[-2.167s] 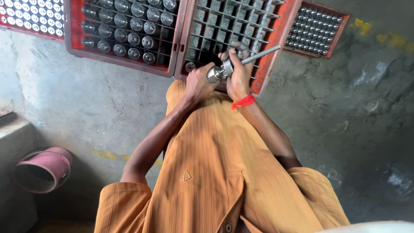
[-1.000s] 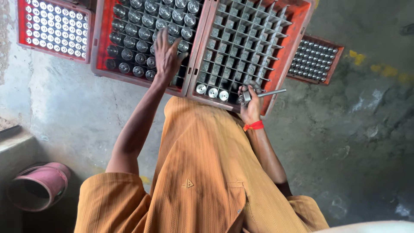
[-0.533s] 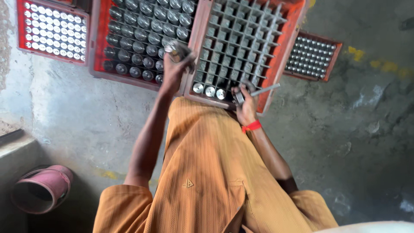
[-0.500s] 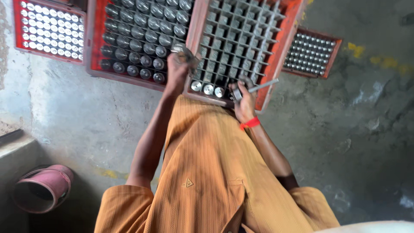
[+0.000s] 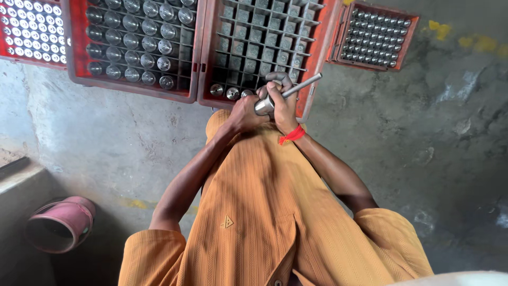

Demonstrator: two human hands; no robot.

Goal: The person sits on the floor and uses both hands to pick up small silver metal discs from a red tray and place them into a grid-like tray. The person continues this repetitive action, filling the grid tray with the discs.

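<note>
4 red plastic crates are sitting across the top of the frame on the grey concrete floor (image 5: 423, 132). The far-left crate (image 5: 32, 29) is holding small pale caps; the next one, the red crate of round metal cylinders (image 5: 132, 45), is nearly full; the centre red gridded crate (image 5: 264, 42) is showing mostly bare cells, with 3 cylinders in its lower row; a smaller crate (image 5: 373, 37) is lying at upper right. Just below the centre crate, the left hand (image 5: 244, 112) and right hand (image 5: 280, 103) are meeting, fingers clamped together around a shiny metal cylinder (image 5: 263, 106), while the right is also gripping a thin grey metal rod (image 5: 300, 86). A pink bucket (image 5: 58, 225) is lying at lower left.
</note>
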